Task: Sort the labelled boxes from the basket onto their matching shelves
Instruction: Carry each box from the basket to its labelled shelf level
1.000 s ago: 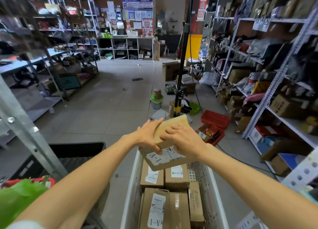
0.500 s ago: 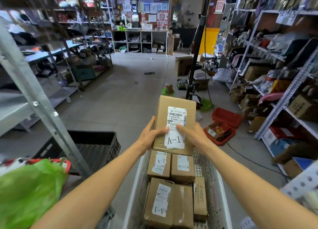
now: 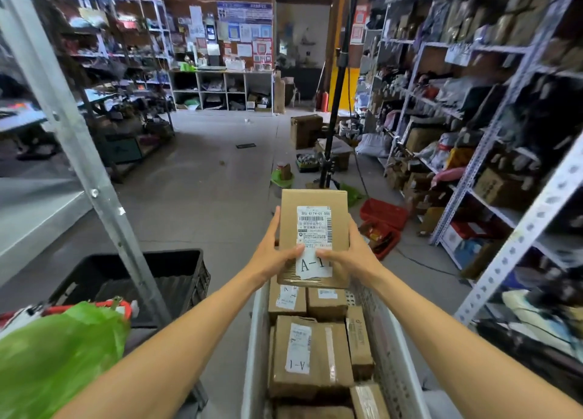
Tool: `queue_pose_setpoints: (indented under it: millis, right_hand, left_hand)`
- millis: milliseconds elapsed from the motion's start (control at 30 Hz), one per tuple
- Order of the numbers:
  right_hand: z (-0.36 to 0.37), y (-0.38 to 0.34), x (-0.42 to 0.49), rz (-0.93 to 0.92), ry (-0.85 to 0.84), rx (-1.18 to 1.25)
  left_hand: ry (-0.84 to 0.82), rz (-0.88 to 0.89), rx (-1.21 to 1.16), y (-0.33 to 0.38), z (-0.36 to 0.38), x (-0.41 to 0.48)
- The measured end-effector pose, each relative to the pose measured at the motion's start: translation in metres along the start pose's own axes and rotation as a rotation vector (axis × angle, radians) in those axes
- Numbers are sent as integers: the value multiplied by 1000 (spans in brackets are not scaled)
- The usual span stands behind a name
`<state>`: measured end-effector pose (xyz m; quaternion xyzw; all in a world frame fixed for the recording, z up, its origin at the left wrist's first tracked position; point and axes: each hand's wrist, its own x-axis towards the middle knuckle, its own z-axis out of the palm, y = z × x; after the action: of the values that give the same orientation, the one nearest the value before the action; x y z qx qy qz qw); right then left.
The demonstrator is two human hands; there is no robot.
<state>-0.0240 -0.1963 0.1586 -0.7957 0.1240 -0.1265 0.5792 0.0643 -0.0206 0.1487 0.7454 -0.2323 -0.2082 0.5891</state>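
Note:
I hold a cardboard box (image 3: 312, 207) upright in front of me, above the far end of the white basket (image 3: 396, 349). Its white label faces me and reads A-1 at the bottom. My left hand (image 3: 273, 254) grips the box's lower left edge, thumb on the label. My right hand (image 3: 350, 254) grips the lower right edge, thumb over the label's corner. Several more labelled cardboard boxes (image 3: 310, 355) lie packed in the basket below; one shows an upside-down A-1 label.
A grey metal shelf post (image 3: 79, 153) slants close on my left, with a black crate (image 3: 142, 276) and a green bag (image 3: 53, 358) beside it. Stocked shelving (image 3: 492, 141) lines the right. A black tripod pole (image 3: 336, 103), red trays (image 3: 383, 212) and cartons stand on the floor ahead.
The box was turned over from lying label-down-side in my hands to standing upright with its A-1 label facing me, and it rose a little above the basket. My view shifted right and forward.

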Motion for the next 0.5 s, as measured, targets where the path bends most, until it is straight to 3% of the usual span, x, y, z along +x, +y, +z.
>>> queue_pose_setpoints:
  millis: [500]
  right_hand:
    - [-8, -7, -216, 189, 253, -43]
  left_hand:
    - [-258, -37, 14, 2, 60, -143]
